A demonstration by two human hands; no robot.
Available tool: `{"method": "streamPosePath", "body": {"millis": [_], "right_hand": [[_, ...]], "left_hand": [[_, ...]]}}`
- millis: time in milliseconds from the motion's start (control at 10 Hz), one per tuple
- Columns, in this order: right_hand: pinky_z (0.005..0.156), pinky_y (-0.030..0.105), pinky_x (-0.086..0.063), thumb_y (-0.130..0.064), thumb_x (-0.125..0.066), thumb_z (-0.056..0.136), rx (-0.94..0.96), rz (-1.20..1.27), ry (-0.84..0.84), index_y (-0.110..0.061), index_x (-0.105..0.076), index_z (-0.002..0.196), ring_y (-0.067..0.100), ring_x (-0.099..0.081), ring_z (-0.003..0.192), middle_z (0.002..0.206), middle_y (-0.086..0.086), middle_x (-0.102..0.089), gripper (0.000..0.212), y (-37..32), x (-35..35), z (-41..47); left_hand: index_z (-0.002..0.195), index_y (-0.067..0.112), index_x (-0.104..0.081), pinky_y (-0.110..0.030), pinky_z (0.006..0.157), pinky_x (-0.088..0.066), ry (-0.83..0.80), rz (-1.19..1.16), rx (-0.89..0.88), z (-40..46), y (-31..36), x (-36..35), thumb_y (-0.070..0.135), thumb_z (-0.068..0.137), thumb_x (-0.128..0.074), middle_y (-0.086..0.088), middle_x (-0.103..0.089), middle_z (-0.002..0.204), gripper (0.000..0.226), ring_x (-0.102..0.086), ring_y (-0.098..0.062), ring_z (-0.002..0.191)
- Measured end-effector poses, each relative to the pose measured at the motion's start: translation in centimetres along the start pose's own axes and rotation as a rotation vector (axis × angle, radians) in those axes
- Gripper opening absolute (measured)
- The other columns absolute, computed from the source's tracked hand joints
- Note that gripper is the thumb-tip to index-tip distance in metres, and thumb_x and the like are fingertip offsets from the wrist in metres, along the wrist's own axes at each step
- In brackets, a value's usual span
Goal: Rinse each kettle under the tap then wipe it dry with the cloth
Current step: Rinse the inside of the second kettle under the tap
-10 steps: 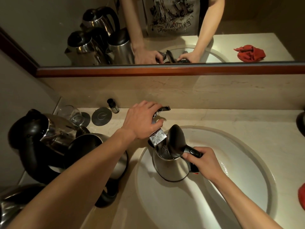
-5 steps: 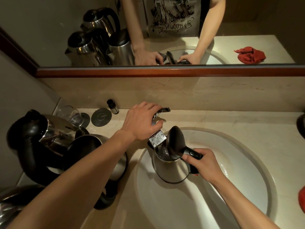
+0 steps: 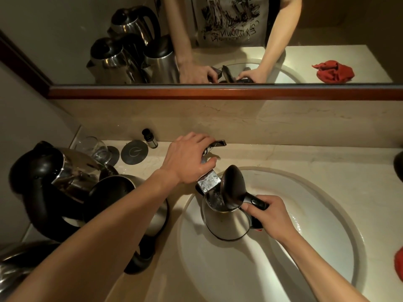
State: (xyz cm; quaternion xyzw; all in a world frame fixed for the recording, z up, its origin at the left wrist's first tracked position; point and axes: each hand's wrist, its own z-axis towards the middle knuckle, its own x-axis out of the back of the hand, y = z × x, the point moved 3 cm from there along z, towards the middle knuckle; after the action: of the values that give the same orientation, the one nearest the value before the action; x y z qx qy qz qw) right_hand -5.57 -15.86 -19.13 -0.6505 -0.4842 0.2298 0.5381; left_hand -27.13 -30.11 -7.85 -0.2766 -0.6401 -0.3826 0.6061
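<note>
Kettle in hand sits upright inside the sink, its black lid flipped up and its open mouth directly under the tap spout. The right hand holds it by the black handle, fingers curled round the grip on the side toward the sink's middle, so the kettle body lies to the left of that hand and the spout end points back toward the tap. The left hand is curled over the tap lever at the back of the bench, thumb below and fingers on top. Something glints inside the kettle mouth, probably water, though whether a stream is running I cannot tell.

The move ahead seems to turn on this line-up: tap spout above, kettle mouth below, lid standing on the handle side and clear of the spout. The left hand is the nearer one to the lever, so it is placed to shut or adjust the flow while the right tips or lifts the kettle.

Other kettles crowd the bench at the left, apparently waiting their turn. A red cloth shows at the right edge of the bench, well apart from both hands, on the right hand's side.
</note>
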Motion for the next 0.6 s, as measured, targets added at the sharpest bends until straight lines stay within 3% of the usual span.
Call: {"method": "streamPosePath", "body": {"millis": [600], "right_hand": [[0.057,0.038,-0.034,-0.056,-0.081,0.063,0.016,-0.036,0.003,0.006,-0.046,0.062,0.020,-0.038,0.052,0.054,0.008,-0.038,0.071,0.11,0.04,0.09]], "left_hand": [[0.134,0.023,-0.056,-0.035,0.085,-0.042,0.000,0.006,-0.002,-0.05,0.05,0.03,0.061,0.081,-0.029,0.004,-0.061,0.132,0.070,-0.054,-0.021,0.116]]}}
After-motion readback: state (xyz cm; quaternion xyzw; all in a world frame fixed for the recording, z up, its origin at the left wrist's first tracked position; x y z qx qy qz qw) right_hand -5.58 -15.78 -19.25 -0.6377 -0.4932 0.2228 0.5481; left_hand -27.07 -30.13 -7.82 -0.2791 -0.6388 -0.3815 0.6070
